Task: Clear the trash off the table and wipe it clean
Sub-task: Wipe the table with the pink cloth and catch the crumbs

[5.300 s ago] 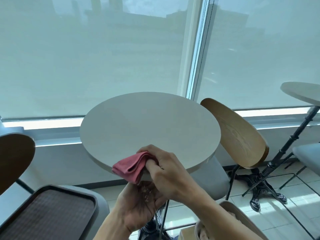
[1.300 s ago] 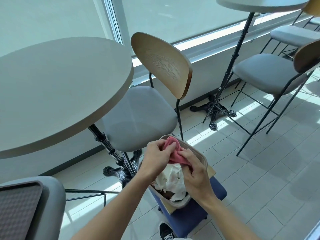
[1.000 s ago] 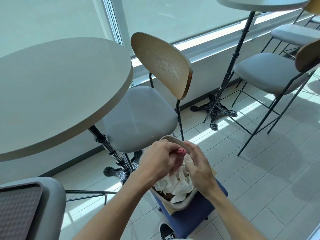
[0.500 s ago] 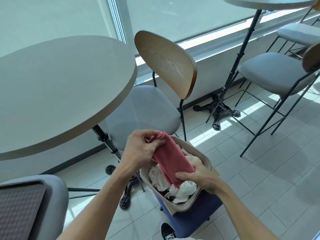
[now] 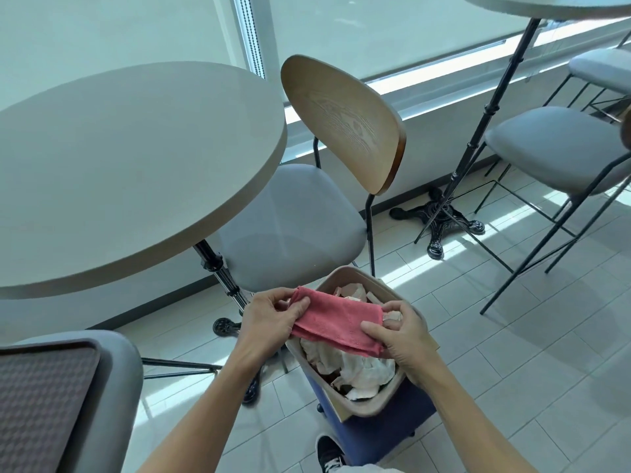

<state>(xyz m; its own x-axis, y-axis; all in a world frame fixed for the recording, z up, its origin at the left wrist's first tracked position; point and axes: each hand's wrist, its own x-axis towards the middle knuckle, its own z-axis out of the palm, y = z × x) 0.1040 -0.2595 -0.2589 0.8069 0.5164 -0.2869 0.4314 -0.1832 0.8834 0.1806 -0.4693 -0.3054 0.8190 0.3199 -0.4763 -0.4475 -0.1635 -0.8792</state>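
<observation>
— What do the hands hold?
— The left hand (image 5: 273, 317) pinches one end of a folded red cloth (image 5: 338, 320), the right hand (image 5: 403, 336) the other, fingers curled round its edges, the cloth stretched between them.
— And under them?
— A beige bin (image 5: 362, 409) packed with crumpled white paper (image 5: 362, 370), directly below the cloth.
— Farther off?
— Beyond the left hand, the round table (image 5: 129, 158); beyond both, a wood-backed chair (image 5: 341, 121).
</observation>
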